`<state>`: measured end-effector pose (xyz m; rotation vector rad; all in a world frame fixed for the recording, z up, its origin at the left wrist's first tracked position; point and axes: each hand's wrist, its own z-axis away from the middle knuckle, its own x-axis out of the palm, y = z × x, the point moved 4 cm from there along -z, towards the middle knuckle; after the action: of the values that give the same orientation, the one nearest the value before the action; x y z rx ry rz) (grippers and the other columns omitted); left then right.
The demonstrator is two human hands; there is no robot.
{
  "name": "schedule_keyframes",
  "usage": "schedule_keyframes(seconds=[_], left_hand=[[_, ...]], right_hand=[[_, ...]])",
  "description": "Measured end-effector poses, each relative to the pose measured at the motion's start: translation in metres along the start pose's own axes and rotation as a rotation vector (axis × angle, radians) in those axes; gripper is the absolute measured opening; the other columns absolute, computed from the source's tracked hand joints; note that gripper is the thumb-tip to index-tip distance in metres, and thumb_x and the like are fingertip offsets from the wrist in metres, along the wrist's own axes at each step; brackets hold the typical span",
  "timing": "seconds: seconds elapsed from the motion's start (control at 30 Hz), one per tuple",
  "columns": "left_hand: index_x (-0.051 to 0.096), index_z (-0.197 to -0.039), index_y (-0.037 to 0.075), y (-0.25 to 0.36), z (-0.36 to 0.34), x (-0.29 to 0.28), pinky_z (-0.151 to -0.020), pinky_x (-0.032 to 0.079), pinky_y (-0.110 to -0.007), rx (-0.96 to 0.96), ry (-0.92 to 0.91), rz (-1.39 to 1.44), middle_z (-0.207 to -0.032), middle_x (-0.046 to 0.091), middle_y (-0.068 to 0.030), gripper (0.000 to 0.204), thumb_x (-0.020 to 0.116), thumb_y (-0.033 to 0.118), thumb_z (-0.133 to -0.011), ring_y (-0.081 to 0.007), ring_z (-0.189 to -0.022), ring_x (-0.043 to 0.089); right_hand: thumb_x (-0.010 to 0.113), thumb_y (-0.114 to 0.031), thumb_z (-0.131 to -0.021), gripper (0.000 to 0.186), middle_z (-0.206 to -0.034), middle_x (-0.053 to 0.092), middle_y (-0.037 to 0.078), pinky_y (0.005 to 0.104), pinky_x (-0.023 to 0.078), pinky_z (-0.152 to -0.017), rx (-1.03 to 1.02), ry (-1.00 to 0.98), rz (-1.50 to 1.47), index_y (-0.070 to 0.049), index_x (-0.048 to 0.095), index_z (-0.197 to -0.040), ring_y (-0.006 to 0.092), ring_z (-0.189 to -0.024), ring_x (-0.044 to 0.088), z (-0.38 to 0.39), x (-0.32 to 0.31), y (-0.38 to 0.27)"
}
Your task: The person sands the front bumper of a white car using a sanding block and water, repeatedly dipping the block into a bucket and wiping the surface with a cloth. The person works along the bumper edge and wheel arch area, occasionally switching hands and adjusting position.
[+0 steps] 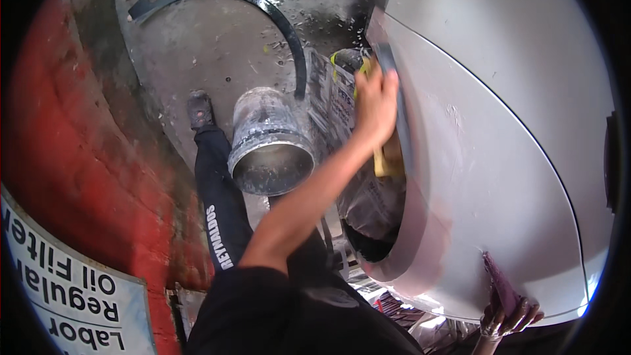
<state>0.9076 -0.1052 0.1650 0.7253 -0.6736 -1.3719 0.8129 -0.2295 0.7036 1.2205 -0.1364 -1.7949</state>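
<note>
The purple sheet [502,289], lower right in frame, clamped in the right hand [509,319], looks light and bendable, best held by its lower end, while whether the left hand [377,106], upper centre, clasps the grey strip [403,135] I cannot tell

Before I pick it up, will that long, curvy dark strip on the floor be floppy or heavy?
The curved strip is probably light, since it looks slim for its length. It may bend a little but likely isn't floppy, because it holds a smooth arc. It could be slippery too: its surface looks shiny, maybe wet.
</note>
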Motion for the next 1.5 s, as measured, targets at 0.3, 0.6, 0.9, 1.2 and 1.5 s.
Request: schedule_keyframes(seconds=[0.3, 0.6, 0.9, 1.2, 1.5], left_hand=[[0.061, -0.127, -0.005, -0.023, -0.032, 0.003, -0.103, 0.042, -0.053, -0.271, -0.221, 0.067, -0.127, 0.053, -0.0395, 0.048, 0.05, 0.035, -0.102, -0.0506, -0.114, 0.054], [0.065, -0.112, -0.002, -0.041, -0.084, -0.003, -0.095, 0.045, -0.05, -0.283, -0.242, 0.143, -0.115, 0.06, -0.0317, 0.04, 0.048, 0.032, -0.101, -0.0449, -0.107, 0.056], [0.068, -0.104, -0.002, -0.048, -0.075, 0.003, -0.078, 0.05, -0.041, -0.141, -0.149, 0.024, -0.08, 0.063, -0.0175, 0.041, 0.054, 0.036, -0.101, -0.0246, -0.077, 0.062], [0.068, -0.107, -0.003, -0.02, -0.068, 0.004, -0.098, 0.044, -0.052, -0.185, -0.207, 0.101, -0.105, 0.063, -0.0347, 0.042, 0.047, 0.032, -0.099, -0.0479, -0.107, 0.056], [0.067, -0.091, -0.005, -0.027, -0.059, 0.006, -0.076, 0.052, -0.051, -0.076, -0.029, 0.1, -0.076, 0.066, -0.0277, 0.038, 0.052, 0.029, -0.096, -0.0439, -0.072, 0.065]], right_hand=[[0.053, -0.037, -0.105, 0.047, -0.143, 0.052, 0.024, 0.0737, 0.026, -0.115, 0.009, 0.052, -0.015, -0.025, 0.042, -0.15, 0.0533, -0.133, 0.049, -0.006, 0.007, 0.0], [0.052, -0.042, -0.104, 0.051, -0.145, 0.052, 0.021, 0.0754, 0.024, -0.114, -0.006, 0.076, 0.016, -0.027, 0.04, -0.151, 0.0517, -0.134, 0.048, -0.007, 0.011, 0.004], [0.052, -0.048, -0.103, 0.054, -0.146, 0.052, 0.019, 0.077, 0.023, -0.113, -0.005, 0.038, 0.034, -0.03, 0.039, -0.152, 0.0501, -0.135, 0.048, -0.01, 0.005, 0.001], [0.052, -0.054, -0.102, 0.058, -0.148, 0.052, 0.016, 0.0787, 0.021, -0.112, 0.014, 0.012, 0.046, -0.033, 0.038, -0.154, 0.0485, -0.135, 0.047, -0.003, 0.004, -0.005], [0.051, -0.059, -0.1, 0.061, -0.149, 0.052, 0.014, 0.0803, 0.02, -0.112, 0.033, -0.004, 0.04, -0.036, 0.037, -0.155, 0.0469, -0.136, 0.046, 0.002, 0.003, -0.006]])
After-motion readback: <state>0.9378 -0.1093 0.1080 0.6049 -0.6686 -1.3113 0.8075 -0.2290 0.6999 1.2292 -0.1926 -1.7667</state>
